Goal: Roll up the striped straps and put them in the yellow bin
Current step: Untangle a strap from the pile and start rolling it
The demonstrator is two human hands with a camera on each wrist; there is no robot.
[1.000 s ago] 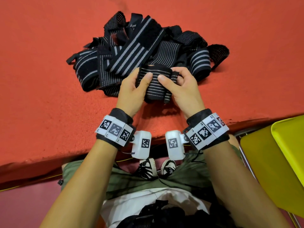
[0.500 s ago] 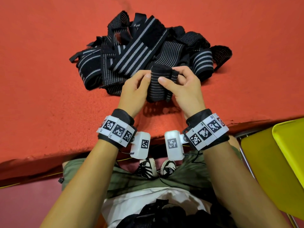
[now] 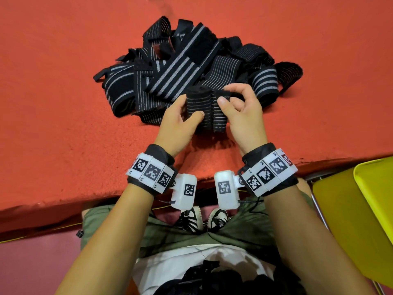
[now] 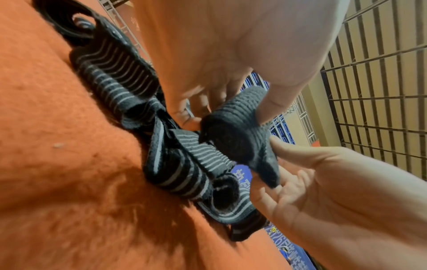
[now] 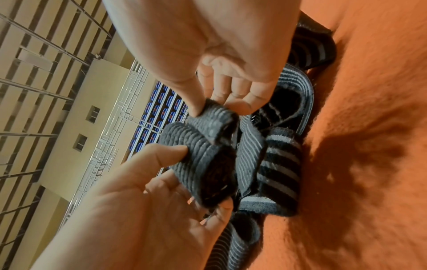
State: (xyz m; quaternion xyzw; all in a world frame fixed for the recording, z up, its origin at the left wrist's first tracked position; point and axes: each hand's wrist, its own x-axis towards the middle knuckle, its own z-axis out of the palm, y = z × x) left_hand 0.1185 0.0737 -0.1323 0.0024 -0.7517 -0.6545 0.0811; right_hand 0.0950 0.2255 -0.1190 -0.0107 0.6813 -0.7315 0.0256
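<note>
strap roll | left hand grip clasps it | right hand grip pinches flap

The rolled strap sits between the left hand and the right hand. Just behind the grip lies the strap pile on the table. The bin is far right, nearer the person.

Light was bright and even from above in the head view, colours sharp, edges bowed by the wide lens. Both wrist views ran warmer and softer, with motion blur on the fingers and dark shadows on the orange cloth
</note>
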